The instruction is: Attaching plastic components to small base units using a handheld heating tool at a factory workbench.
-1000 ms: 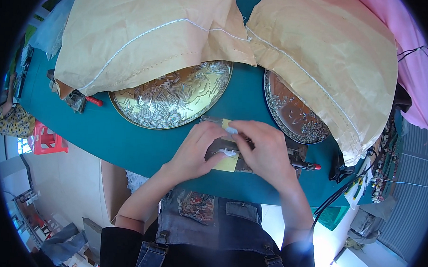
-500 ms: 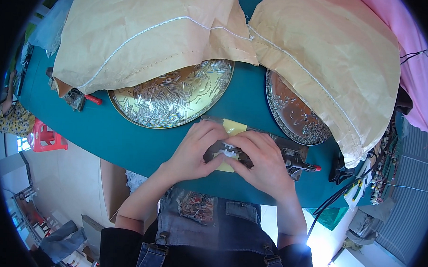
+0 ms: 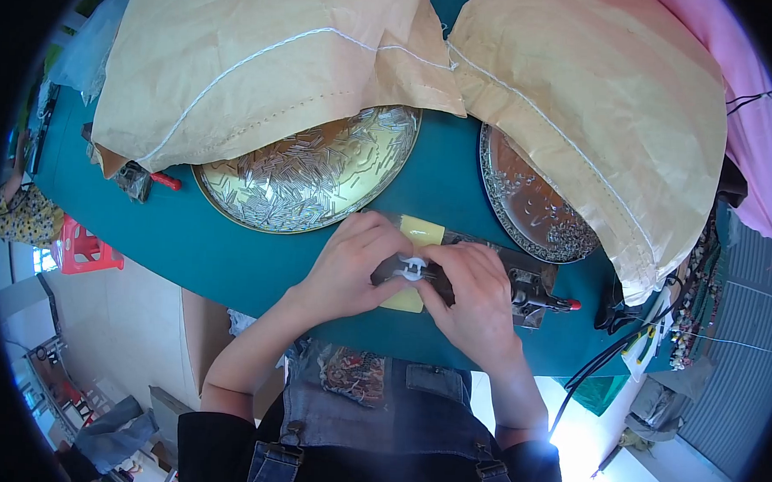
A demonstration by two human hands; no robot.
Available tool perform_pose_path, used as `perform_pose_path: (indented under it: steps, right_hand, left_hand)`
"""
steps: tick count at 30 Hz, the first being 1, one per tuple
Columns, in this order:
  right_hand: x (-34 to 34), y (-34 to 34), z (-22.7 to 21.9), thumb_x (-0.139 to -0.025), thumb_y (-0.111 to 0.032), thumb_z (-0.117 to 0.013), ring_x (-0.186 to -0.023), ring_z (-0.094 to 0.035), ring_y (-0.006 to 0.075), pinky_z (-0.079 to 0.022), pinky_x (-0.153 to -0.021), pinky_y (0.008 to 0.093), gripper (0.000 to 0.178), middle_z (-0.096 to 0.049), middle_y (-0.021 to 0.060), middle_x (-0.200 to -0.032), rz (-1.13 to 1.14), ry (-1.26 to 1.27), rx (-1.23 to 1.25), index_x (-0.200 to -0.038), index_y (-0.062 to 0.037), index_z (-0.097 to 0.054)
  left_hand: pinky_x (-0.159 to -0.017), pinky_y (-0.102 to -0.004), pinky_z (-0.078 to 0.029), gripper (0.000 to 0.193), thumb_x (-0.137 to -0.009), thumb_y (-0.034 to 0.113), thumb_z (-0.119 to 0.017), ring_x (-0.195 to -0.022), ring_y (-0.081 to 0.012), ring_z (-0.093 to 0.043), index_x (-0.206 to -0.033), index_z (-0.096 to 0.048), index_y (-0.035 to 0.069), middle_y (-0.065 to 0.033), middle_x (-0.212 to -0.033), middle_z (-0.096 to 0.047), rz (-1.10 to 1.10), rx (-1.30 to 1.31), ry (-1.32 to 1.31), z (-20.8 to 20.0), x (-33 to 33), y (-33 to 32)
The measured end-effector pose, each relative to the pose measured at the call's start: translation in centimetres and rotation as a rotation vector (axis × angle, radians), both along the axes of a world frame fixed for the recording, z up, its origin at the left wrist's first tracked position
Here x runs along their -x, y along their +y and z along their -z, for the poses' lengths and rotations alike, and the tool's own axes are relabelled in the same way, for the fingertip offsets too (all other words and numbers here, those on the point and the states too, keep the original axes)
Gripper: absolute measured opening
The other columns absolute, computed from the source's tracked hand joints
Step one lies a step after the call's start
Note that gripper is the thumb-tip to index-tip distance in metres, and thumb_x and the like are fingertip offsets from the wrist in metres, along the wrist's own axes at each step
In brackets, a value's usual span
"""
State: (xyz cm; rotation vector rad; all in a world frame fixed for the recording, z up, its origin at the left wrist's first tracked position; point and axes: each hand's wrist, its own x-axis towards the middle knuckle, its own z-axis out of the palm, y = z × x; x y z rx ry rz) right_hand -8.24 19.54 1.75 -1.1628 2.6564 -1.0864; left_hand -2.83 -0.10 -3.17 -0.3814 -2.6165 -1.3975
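Observation:
A small white plastic part (image 3: 413,269) with curved prongs sits between my fingertips. My left hand (image 3: 350,265) pinches it from the left with thumb and fingers. From the other side my right hand (image 3: 473,290) also grips it, thumb below and fingers above. Under both hands lies a dark metal fixture (image 3: 535,273) with yellow tape (image 3: 423,230) across it. A clamp lever with a red tip (image 3: 573,305) sticks out at its right end. My hands hide the fixture's middle, so whether the white part touches it I cannot tell.
Beyond my hands, a gold round tray (image 3: 379,173) holds many thin metal pins. A brown round tray (image 3: 527,197) to its right holds small metal pieces. Brown paper sheets (image 3: 264,72) with white string cover both partly. Black cables (image 3: 600,358) hang over the table's right edge.
The white part has turned and shows more fully between my fingertips. My right hand has shifted slightly nearer to me, and my left hand has tilted a little.

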Motion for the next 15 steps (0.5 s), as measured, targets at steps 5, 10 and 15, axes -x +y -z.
perform_pose_path:
  steps: [5, 10, 15]
  right_hand:
    - [0.4, 0.3, 0.2, -0.075, -0.011, -0.082, -0.09, -0.069, 0.0269, -0.047, -0.096, 0.0446, 0.03, -0.07, 0.0099, -0.092, -0.042, 0.02, -0.058, -0.1, -0.0059, -0.067]
    - [0.8, 0.5, 0.3, -0.078, -0.012, -0.081, -0.091, -0.069, 0.025, -0.045, -0.1, 0.0462, 0.025, -0.07, 0.0073, -0.091, -0.091, -0.068, -0.066, -0.099, -0.0071, -0.067]
    - [-0.1, 0.2, 0.1, -0.081, -0.012, -0.078, -0.092, -0.069, 0.0224, -0.042, -0.104, 0.0444, 0.02, -0.071, 0.006, -0.093, -0.008, 0.013, -0.033, -0.097, -0.007, -0.068]
  left_hand:
    - [-0.088, -0.04, -0.045, 0.03, -0.073, 0.012, -0.081, -0.098, -0.028, -0.059, -0.099, -0.068, 0.008, -0.0057, -0.095, -0.065, 0.039, 0.023, 0.051, 0.1, 0.3, -0.3]
    - [-0.089, -0.04, -0.044, 0.028, -0.072, 0.012, -0.081, -0.099, -0.0282, -0.059, -0.095, -0.067, 0.008, -0.0055, -0.096, -0.064, 0.079, -0.04, 0.013, -0.1, 0.9, -0.4]
    - [-0.088, -0.0389, -0.043, 0.027, -0.071, 0.011, -0.081, -0.097, -0.0281, -0.058, -0.091, -0.064, 0.008, -0.0054, -0.094, -0.063, 0.061, -0.022, -0.041, 0.1, 0.9, -0.1]
